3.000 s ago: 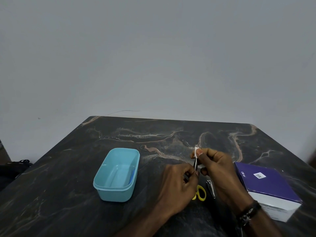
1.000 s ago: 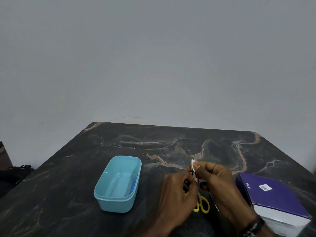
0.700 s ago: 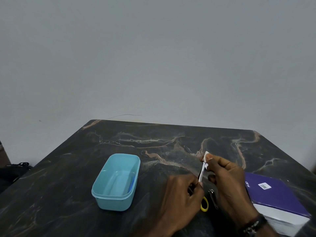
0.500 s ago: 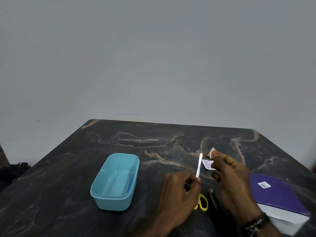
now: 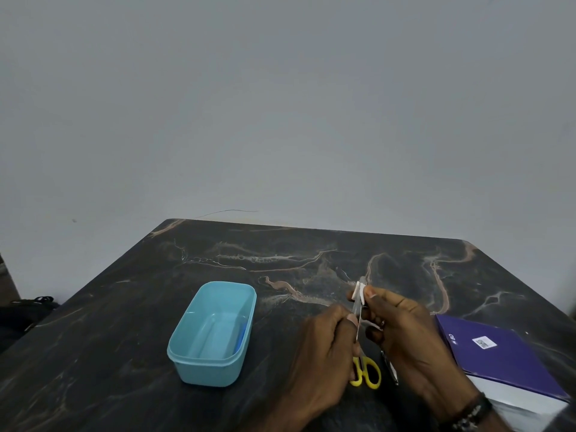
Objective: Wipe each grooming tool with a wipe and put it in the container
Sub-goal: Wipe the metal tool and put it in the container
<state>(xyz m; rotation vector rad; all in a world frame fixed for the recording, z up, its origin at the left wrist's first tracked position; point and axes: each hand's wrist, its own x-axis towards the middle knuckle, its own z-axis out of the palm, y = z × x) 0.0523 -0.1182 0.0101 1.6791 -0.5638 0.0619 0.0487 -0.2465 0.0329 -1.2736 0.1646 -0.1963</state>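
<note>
My left hand (image 5: 321, 357) pinches the lower end of a thin metal nail file (image 5: 358, 310) and holds it upright above the table. My right hand (image 5: 405, 332) pinches a small white wipe (image 5: 358, 291) folded round the file's upper part. Yellow-handled scissors (image 5: 369, 374) lie on the table under my hands, partly hidden. A silver nail clipper (image 5: 391, 367) lies beside them, mostly covered by my right hand. The light blue container (image 5: 184, 353) stands to the left with a blue item (image 5: 240, 337) along its inner right wall.
A purple box (image 5: 505, 360) lies at the table's right front. The dark marbled table (image 5: 280, 260) meets a plain grey wall at the back. Dark objects sit on the floor at far left (image 5: 28, 307).
Half a second ago the wipe was off the file, held apart to the right. Now my right hand has brought it back round the file's upper end.
</note>
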